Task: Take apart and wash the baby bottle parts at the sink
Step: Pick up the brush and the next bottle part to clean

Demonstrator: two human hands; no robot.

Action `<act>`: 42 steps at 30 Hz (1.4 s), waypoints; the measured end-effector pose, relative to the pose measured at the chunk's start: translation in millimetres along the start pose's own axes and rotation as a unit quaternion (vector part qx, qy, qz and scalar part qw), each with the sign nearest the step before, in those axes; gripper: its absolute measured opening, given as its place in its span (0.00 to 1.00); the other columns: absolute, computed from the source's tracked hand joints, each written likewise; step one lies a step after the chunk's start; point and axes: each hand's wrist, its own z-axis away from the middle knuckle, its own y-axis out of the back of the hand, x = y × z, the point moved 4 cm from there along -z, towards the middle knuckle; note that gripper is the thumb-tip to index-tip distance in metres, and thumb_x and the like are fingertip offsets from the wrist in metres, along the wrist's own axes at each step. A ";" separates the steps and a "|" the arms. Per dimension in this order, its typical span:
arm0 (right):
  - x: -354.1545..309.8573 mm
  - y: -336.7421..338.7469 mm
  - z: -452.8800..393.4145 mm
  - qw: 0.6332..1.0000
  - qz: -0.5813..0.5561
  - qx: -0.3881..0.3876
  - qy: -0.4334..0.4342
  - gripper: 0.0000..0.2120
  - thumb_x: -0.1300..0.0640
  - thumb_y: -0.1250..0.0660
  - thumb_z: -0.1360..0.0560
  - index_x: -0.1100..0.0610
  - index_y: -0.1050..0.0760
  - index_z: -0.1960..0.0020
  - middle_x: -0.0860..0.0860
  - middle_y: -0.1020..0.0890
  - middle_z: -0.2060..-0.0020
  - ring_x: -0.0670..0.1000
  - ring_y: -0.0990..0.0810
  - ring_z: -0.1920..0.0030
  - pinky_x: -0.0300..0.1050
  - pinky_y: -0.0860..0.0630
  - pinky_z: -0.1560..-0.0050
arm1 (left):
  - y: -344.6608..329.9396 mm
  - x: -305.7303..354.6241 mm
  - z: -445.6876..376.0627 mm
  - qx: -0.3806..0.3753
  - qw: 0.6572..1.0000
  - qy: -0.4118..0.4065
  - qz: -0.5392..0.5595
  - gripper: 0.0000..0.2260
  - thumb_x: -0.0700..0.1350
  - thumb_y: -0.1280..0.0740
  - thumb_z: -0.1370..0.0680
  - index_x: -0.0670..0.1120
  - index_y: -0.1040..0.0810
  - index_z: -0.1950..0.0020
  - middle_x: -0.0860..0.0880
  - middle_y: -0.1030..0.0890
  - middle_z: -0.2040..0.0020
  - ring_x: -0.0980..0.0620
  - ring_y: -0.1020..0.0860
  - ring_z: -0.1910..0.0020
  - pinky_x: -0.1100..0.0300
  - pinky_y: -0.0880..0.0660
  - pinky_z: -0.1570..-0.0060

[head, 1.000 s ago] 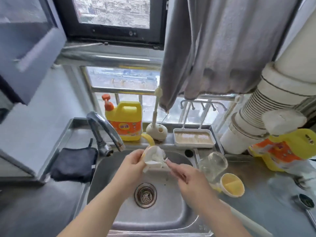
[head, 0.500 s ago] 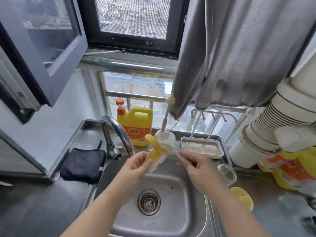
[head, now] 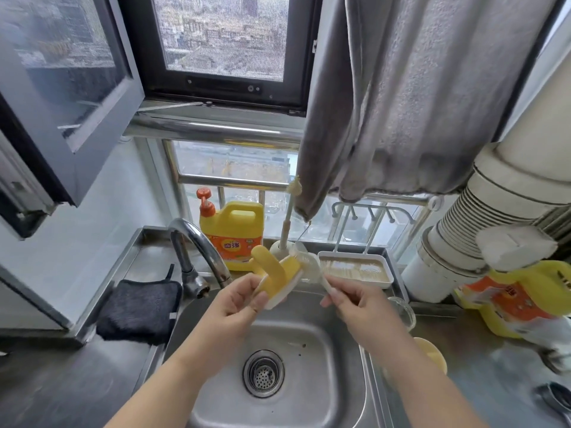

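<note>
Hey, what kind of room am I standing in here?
Most likely a home kitchen, at the sink by a window. A steel sink with a curved faucet, a yellow jug of dish soap on the ledge, and a drying rack all suggest it.

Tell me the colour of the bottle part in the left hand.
Yellow with a white rim, seen in the head view.

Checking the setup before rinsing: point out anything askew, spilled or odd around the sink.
Nothing is spilled or broken. One oddity: the clear glass bottle lies tipped on its side at the sink's right rim.
</note>
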 end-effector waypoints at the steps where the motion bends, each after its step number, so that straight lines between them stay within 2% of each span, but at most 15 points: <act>1: 0.9 1.0 -0.4 1.000 -0.011 0.004 -0.007 0.15 0.58 0.36 0.21 0.37 0.21 0.49 0.42 0.19 0.68 0.48 0.35 0.70 0.35 0.36 0.71 | -1.2 1.6 -0.7 -0.001 1.000 -0.001 -0.002 0.09 0.54 0.34 0.28 0.50 0.20 0.55 0.50 0.22 0.58 0.55 0.25 0.54 0.65 0.31 0.49; 6: -12.7 -1.6 12.0 0.999 -0.012 -0.027 0.031 0.16 0.58 0.36 0.22 0.36 0.22 0.49 0.43 0.19 0.68 0.43 0.34 0.71 0.33 0.36 0.69 | 5.6 4.6 -2.8 0.005 0.999 -0.002 -0.036 0.07 0.49 0.35 0.24 0.49 0.20 0.52 0.45 0.19 0.53 0.47 0.23 0.49 0.55 0.32 0.41; 10: -3.4 2.5 4.4 0.999 -0.032 0.013 -0.001 0.12 0.55 0.36 0.21 0.37 0.21 0.49 0.43 0.20 0.68 0.50 0.35 0.69 0.41 0.36 0.69 | -3.2 10.7 -3.3 -0.001 0.998 -0.020 -0.056 0.06 0.46 0.37 0.24 0.46 0.23 0.56 0.47 0.23 0.58 0.52 0.26 0.55 0.64 0.32 0.50; 15: -13.6 2.2 12.0 0.999 -0.026 -0.021 0.021 0.15 0.57 0.36 0.22 0.35 0.22 0.50 0.44 0.19 0.68 0.45 0.34 0.71 0.36 0.35 0.69 | -0.9 15.0 -4.0 0.017 0.999 -0.018 -0.044 0.06 0.46 0.37 0.25 0.51 0.21 0.59 0.54 0.22 0.61 0.58 0.26 0.57 0.69 0.31 0.53; 18: -1.1 5.2 2.0 0.999 -0.034 0.002 -0.018 0.15 0.58 0.37 0.21 0.38 0.20 0.51 0.45 0.19 0.67 0.47 0.36 0.70 0.37 0.38 0.70 | -8.1 18.3 -3.1 -0.006 0.999 -0.029 -0.012 0.09 0.50 0.33 0.26 0.45 0.23 0.58 0.50 0.24 0.60 0.55 0.27 0.57 0.67 0.32 0.52; 21: 0.4 4.5 4.9 0.993 -0.109 -0.007 -0.036 0.14 0.60 0.38 0.21 0.44 0.19 0.51 0.46 0.21 0.69 0.45 0.35 0.73 0.33 0.38 0.75 | -5.5 21.8 -5.3 -0.005 0.999 -0.012 0.049 0.13 0.58 0.27 0.31 0.49 0.21 0.58 0.49 0.22 0.57 0.54 0.26 0.54 0.61 0.33 0.48; 24: 1.1 3.3 9.7 0.990 -0.135 -0.016 -0.035 0.15 0.60 0.38 0.21 0.46 0.17 0.58 0.48 0.22 0.70 0.44 0.35 0.74 0.32 0.39 0.76 | -5.6 22.5 -6.8 -0.013 0.995 0.002 0.095 0.15 0.60 0.25 0.33 0.50 0.19 0.57 0.49 0.20 0.56 0.55 0.24 0.54 0.63 0.30 0.49; 26: 5.1 1.6 10.2 0.993 -0.115 -0.006 -0.039 0.16 0.59 0.37 0.22 0.42 0.17 0.59 0.48 0.21 0.69 0.45 0.35 0.74 0.32 0.38 0.75 | -6.6 20.7 -8.3 0.006 0.992 0.017 0.123 0.15 0.57 0.26 0.31 0.47 0.19 0.54 0.47 0.20 0.55 0.53 0.24 0.53 0.61 0.29 0.47; 28: 1.8 4.8 12.5 0.996 -0.079 0.019 -0.028 0.14 0.57 0.37 0.22 0.39 0.19 0.51 0.46 0.19 0.68 0.46 0.33 0.72 0.34 0.36 0.72 | -5.5 19.1 -10.4 0.046 0.992 0.039 0.112 0.13 0.52 0.30 0.27 0.43 0.20 0.51 0.45 0.19 0.55 0.51 0.23 0.54 0.58 0.30 0.46; 31: -16.4 11.8 20.0 0.998 0.001 0.050 0.047 0.16 0.58 0.35 0.23 0.37 0.23 0.44 0.41 0.16 0.63 0.44 0.24 0.68 0.32 0.30 0.66 | -6.2 14.4 -14.5 0.067 0.995 0.070 0.023 0.10 0.48 0.33 0.23 0.42 0.20 0.50 0.48 0.17 0.58 0.55 0.21 0.58 0.60 0.29 0.51; 32: -22.8 10.7 21.5 0.994 0.050 0.049 0.085 0.18 0.59 0.34 0.23 0.36 0.24 0.43 0.42 0.16 0.61 0.42 0.21 0.63 0.33 0.27 0.63 | -8.7 13.4 -14.9 0.063 0.995 0.078 0.007 0.08 0.46 0.35 0.22 0.42 0.21 0.50 0.50 0.17 0.60 0.56 0.21 0.60 0.63 0.28 0.53; 35: -29.6 4.9 14.8 0.972 0.168 0.063 0.154 0.25 0.63 0.35 0.24 0.35 0.30 0.37 0.49 0.17 0.59 0.47 0.20 0.57 0.47 0.24 0.55 | -18.4 11.9 -12.8 0.028 0.993 0.082 -0.078 0.06 0.41 0.38 0.20 0.43 0.22 0.50 0.51 0.17 0.60 0.56 0.19 0.58 0.66 0.26 0.55; 37: -27.9 9.2 7.7 0.970 0.166 0.078 0.157 0.26 0.64 0.35 0.24 0.36 0.31 0.37 0.48 0.18 0.61 0.47 0.21 0.58 0.46 0.25 0.55 | -21.0 11.3 -11.7 0.012 0.990 0.072 -0.119 0.05 0.40 0.38 0.20 0.42 0.23 0.50 0.50 0.16 0.59 0.53 0.18 0.55 0.63 0.26 0.52; 39: -25.6 10.8 10.2 0.967 0.178 0.063 0.171 0.26 0.64 0.34 0.25 0.35 0.28 0.37 0.45 0.20 0.65 0.44 0.22 0.61 0.43 0.26 0.58 | -16.6 13.5 -13.0 0.026 0.993 0.071 -0.093 0.06 0.39 0.38 0.20 0.41 0.23 0.49 0.49 0.16 0.59 0.55 0.18 0.57 0.66 0.26 0.55; 42: -18.4 8.8 20.7 0.972 0.170 0.030 0.157 0.26 0.61 0.33 0.25 0.30 0.27 0.42 0.46 0.18 0.63 0.45 0.21 0.59 0.46 0.24 0.56 | -8.6 21.2 -17.5 0.038 0.995 0.065 -0.070 0.06 0.39 0.39 0.20 0.41 0.22 0.48 0.49 0.16 0.58 0.56 0.18 0.58 0.67 0.26 0.57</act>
